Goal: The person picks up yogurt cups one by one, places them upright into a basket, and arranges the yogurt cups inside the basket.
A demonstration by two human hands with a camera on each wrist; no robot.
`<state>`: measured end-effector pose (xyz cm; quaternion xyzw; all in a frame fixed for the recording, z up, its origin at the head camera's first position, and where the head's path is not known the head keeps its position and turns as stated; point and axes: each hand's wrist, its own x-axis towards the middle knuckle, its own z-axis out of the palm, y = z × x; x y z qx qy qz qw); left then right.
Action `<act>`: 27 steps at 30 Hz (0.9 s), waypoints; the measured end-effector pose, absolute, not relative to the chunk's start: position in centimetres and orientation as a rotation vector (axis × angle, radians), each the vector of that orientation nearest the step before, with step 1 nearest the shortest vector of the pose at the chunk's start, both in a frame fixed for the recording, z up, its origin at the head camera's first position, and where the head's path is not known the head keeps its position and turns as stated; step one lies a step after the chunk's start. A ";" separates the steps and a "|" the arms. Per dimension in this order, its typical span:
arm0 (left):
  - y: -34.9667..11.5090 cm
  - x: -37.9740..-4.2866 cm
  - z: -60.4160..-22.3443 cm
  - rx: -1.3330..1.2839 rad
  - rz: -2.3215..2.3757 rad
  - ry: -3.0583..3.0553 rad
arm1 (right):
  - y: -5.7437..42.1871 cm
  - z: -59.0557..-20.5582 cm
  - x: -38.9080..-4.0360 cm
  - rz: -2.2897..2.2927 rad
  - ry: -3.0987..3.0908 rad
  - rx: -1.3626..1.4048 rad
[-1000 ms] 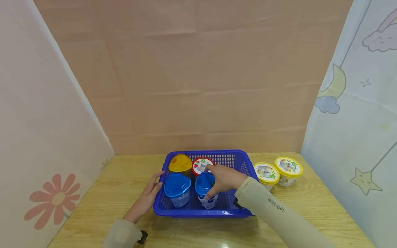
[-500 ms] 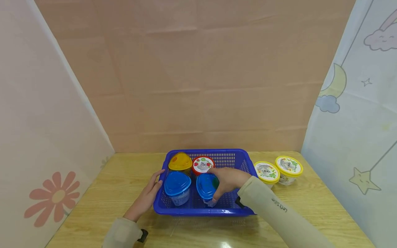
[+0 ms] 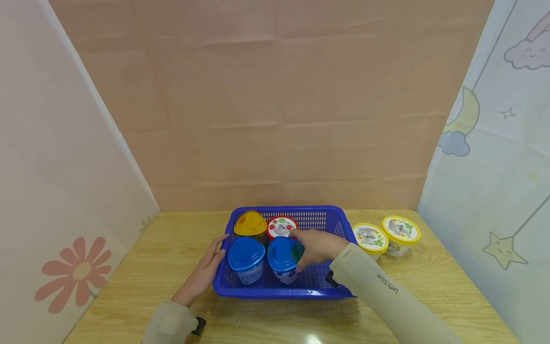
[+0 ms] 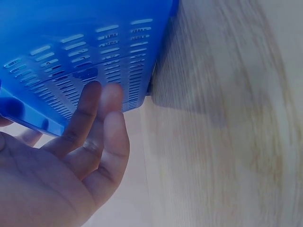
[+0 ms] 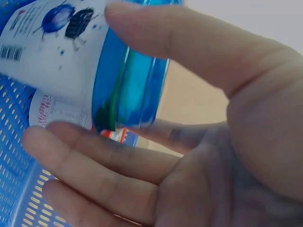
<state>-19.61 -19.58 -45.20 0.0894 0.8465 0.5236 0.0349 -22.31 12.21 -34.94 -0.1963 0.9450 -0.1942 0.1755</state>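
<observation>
A purple-blue plastic basket (image 3: 258, 295) sits on the wooden table. My left hand (image 3: 204, 272) holds its left rim, thumb and index finger over the edge; in the left wrist view the other fingers (image 4: 116, 146) lie against the slotted outer wall. My right hand (image 3: 320, 249) grips a blue-lidded plastic cup (image 5: 71, 42) inside the basket, thumb on one side and fingers round the other. Dark blue berries are printed on its label. To its left stands another blue-lidded cup (image 3: 247, 260). A yellow-lidded cup (image 3: 250, 223) and a red-rimmed tub (image 3: 281, 226) sit behind them.
Two yellow-rimmed tubs stand side by side on the table right of the basket, a nearer tub (image 3: 369, 238) and a farther tub (image 3: 401, 229). A brown backdrop (image 3: 275, 119) rises behind the table, with patterned white panels (image 3: 485, 191) at both sides.
The right hand has shifted the cup, first slightly right, then back left towards the other blue-lidded cup. The left hand stays at the basket's rim.
</observation>
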 end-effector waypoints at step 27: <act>-19.4 -19.5 -44.8 0.265 1.624 2.555 | 17.7 -32.7 -21.8 -0.697 2.754 -0.591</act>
